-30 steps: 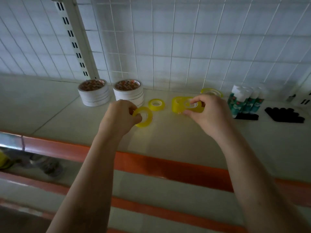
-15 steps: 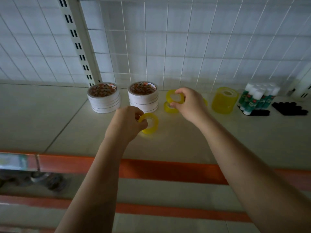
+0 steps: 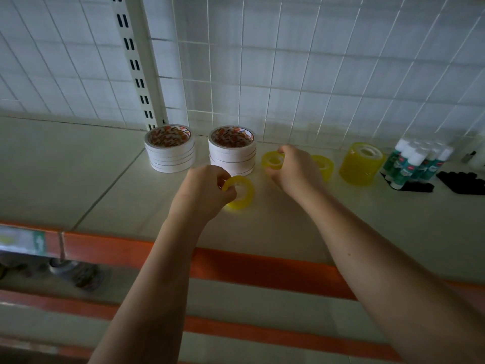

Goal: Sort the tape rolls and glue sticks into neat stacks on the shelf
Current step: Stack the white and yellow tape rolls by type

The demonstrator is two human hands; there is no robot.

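My left hand (image 3: 204, 191) pinches a yellow tape roll (image 3: 242, 191), tilted just above the shelf (image 3: 78, 179). My right hand (image 3: 295, 170) holds another small yellow tape roll (image 3: 273, 161) lying on a short yellow stack beside the white stacks. Two stacks of white tape rolls, the left stack (image 3: 170, 149) and the right stack (image 3: 232, 149), stand at the back. A short yellow stack (image 3: 324, 165) shows behind my right hand. A tall yellow stack (image 3: 362, 164) stands further right. Glue sticks (image 3: 417, 162) stand grouped at the far right.
A wire grid wall (image 3: 288, 74) backs the shelf, with a slotted white upright (image 3: 136, 64) at the left. Black caps or holders (image 3: 462, 182) lie by the glue sticks. An orange shelf edge (image 3: 262, 269) runs along the front, with lower shelves beneath.
My right hand has lowered its yellow roll onto the small stack next to the white rolls. My left hand keeps holding its roll in about the same place.
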